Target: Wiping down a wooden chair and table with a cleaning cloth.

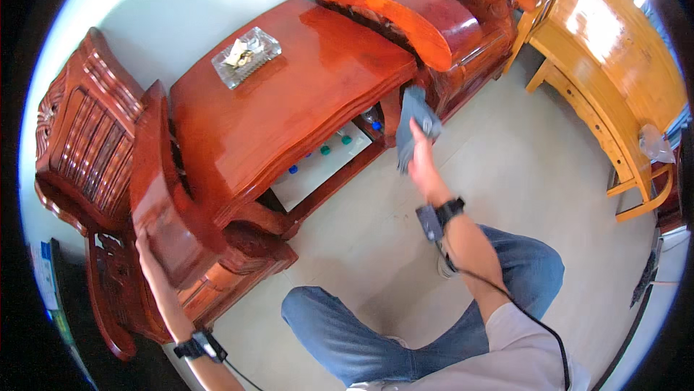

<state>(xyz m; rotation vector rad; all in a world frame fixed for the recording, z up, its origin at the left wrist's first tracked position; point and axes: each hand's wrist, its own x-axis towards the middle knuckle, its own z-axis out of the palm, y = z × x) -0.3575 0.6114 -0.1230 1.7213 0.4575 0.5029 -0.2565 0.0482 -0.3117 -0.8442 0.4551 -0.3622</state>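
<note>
My right hand (422, 162) holds a folded grey-blue cloth (413, 122). It is just off the front right corner of a glossy red-brown wooden table (303, 82), above the floor. At the left, my left hand (145, 247) lies against the outer side of a wooden chair's broad armrest (181, 244). That hand shows edge-on, so how its fingers are bent is hidden. A cut-glass ashtray (267, 44) stands on the tabletop, with crumpled pale scraps in it.
Bottles with blue and green caps (325, 150) sit on the shelf under the tabletop. Another carved wooden seat (458, 16) adjoins the table's far right end. A yellow wooden bench (591, 65) stands farther right, with a clear plastic bag (655, 144). Tiled floor (347, 250) lies around my knees.
</note>
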